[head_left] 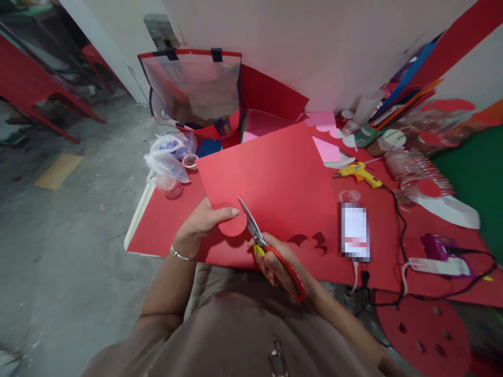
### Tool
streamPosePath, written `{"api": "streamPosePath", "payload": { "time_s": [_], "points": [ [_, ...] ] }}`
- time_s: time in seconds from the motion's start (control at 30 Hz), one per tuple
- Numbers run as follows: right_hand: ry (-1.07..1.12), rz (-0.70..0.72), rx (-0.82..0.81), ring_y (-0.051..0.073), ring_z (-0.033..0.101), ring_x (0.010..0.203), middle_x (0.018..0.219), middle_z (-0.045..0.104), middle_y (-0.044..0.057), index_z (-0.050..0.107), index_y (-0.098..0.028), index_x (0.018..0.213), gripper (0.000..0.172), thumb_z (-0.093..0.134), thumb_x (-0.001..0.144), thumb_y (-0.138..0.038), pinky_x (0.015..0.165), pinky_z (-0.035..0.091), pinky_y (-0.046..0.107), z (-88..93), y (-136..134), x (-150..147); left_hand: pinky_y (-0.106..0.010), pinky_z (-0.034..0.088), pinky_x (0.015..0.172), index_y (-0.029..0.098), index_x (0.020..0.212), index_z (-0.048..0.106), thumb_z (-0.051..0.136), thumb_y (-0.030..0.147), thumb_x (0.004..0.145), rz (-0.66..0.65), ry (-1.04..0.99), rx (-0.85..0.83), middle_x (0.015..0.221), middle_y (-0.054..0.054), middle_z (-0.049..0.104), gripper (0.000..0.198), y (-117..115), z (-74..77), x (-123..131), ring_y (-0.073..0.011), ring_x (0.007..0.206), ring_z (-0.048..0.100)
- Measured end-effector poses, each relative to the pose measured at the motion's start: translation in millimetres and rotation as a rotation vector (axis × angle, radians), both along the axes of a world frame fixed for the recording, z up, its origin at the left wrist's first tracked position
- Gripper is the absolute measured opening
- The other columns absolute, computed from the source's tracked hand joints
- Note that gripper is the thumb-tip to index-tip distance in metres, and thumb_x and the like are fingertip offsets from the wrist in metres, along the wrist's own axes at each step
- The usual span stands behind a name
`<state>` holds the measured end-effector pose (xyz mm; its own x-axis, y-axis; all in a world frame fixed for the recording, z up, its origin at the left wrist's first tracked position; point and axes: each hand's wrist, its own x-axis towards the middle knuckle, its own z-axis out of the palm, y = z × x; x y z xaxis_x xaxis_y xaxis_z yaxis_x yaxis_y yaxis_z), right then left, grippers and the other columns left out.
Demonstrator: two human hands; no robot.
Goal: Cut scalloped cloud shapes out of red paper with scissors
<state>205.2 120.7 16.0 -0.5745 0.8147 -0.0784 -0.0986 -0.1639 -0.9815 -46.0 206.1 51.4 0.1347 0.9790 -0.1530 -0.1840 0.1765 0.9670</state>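
Head view: your left fingers (226, 213) pinch the red paper (271, 173) by its rounded lobe, your right fingers (272, 261) grip the scissors (255, 230), blade right alongside!

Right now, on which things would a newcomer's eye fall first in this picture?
Probably first the large red sheet in the centre, held at its near left corner by the left hand. Next come the scissors with red-orange handles, in the right hand's grip, just below the sheet's middle. Farther right, the yellow glue gun stands out against red.
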Motion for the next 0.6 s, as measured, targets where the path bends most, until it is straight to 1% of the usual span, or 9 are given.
{"api": "streamPosePath", "payload": {
  "time_s": [0.17, 0.23, 0.3, 0.37, 0.4, 0.43, 0.5, 0.53, 0.6],
  "points": [
    [-0.003, -0.014, -0.003, 0.012, 0.045, 0.050, 0.070, 0.050, -0.006, 0.062, -0.021, 0.136, 0.071, 0.050, 0.109, -0.085, 0.049, 0.039, 0.026, 0.4, -1.7, -3.0, -0.041, 0.065, 0.088, 0.018, 0.104, 0.087, 0.103, 0.037, 0.071, 0.011, 0.021, -0.021, 0.109, -0.012, 0.088, 0.041, 0.2, -0.5, -0.8, -0.0298, 0.094, 0.081],
    [-0.012, -0.055, 0.003, 0.013, 0.047, 0.052, 0.072, 0.051, -0.006, 0.061, -0.021, 0.138, 0.069, 0.051, 0.109, -0.084, 0.051, 0.040, 0.026, 0.1, -2.4, -6.7, -0.041, 0.065, 0.088, 0.017, 0.106, 0.087, 0.101, 0.043, 0.077, 0.078, 0.084, 0.012, 0.110, -0.012, 0.088, 0.042, -3.0, 2.6, 4.1, -0.0292, 0.094, 0.080],
    [-0.031, -0.112, 0.017, 0.013, 0.048, 0.054, 0.074, 0.052, -0.005, 0.061, -0.022, 0.138, 0.066, 0.052, 0.110, -0.081, 0.053, 0.040, 0.026, -0.9, -1.8, -12.9, -0.040, 0.064, 0.091, 0.018, 0.110, 0.087, 0.096, 0.048, 0.083, 0.234, 0.178, 0.165, 0.116, -0.013, 0.085, 0.041, -9.4, 5.9, 12.5, -0.0287, 0.102, 0.079],
    [-0.071, -0.160, 0.050, 0.013, 0.047, 0.057, 0.076, 0.053, -0.005, 0.062, -0.023, 0.137, 0.063, 0.056, 0.110, -0.079, 0.054, 0.038, 0.026, -1.7, 0.7, -20.9, -0.036, 0.063, 0.094, 0.021, 0.110, 0.086, 0.094, 0.046, 0.086, 0.455, 0.299, 0.392, 0.127, -0.013, 0.079, 0.035, -18.8, 6.7, 22.7, -0.0279, 0.117, 0.075],
    [-0.095, -0.176, 0.077, 0.014, 0.047, 0.059, 0.077, 0.054, -0.005, 0.062, -0.023, 0.136, 0.062, 0.058, 0.109, -0.079, 0.054, 0.038, 0.026, -1.5, 2.6, -25.1, -0.033, 0.062, 0.090, 0.022, 0.106, 0.085, 0.094, 0.045, 0.086, 0.569, 0.360, 0.468, 0.133, -0.013, 0.075, 0.032, -24.1, 5.9, 27.9, -0.0271, 0.121, 0.073],
    [-0.116, -0.184, 0.108, 0.014, 0.047, 0.060, 0.077, 0.054, -0.005, 0.062, -0.023, 0.134, 0.062, 0.059, 0.108, -0.078, 0.055, 0.037, 0.026, -0.8, 4.6, -29.3, -0.029, 0.061, 0.083, 0.022, 0.103, 0.083, 0.094, 0.044, 0.085, 0.672, 0.403, 0.519, 0.131, -0.012, 0.073, 0.030, -29.4, 4.4, 32.9, -0.0245, 0.116, 0.072],
    [-0.134, -0.200, 0.174, 0.014, 0.046, 0.061, 0.076, 0.053, -0.005, 0.061, -0.022, 0.131, 0.062, 0.058, 0.107, -0.079, 0.056, 0.036, 0.027, 2.3, 8.0, -36.6, -0.023, 0.056, 0.071, 0.022, 0.095, 0.079, 0.096, 0.042, 0.084, 0.795, 0.355, 0.519, 0.109, -0.006, 0.070, 0.029, -38.3, 0.9, 42.1, -0.0166, 0.093, 0.068],
    [-0.134, -0.209, 0.205, 0.014, 0.046, 0.061, 0.076, 0.054, -0.005, 0.060, -0.022, 0.130, 0.062, 0.057, 0.107, -0.080, 0.057, 0.036, 0.027, 4.4, 9.2, -39.6, -0.021, 0.054, 0.066, 0.022, 0.091, 0.075, 0.097, 0.043, 0.083, 0.788, 0.274, 0.463, 0.094, -0.002, 0.066, 0.032, -41.3, -0.2, 46.3, -0.0131, 0.080, 0.064],
    [-0.132, -0.232, 0.259, 0.014, 0.046, 0.061, 0.076, 0.054, -0.005, 0.058, -0.022, 0.128, 0.064, 0.053, 0.108, -0.082, 0.058, 0.036, 0.029, 8.5, 10.0, -44.2, -0.019, 0.048, 0.055, 0.021, 0.087, 0.068, 0.097, 0.049, 0.082, 0.698, 0.062, 0.282, 0.074, 0.005, 0.059, 0.040, -43.2, 0.5, 54.0, -0.0088, 0.060, 0.055]
  ]
}}
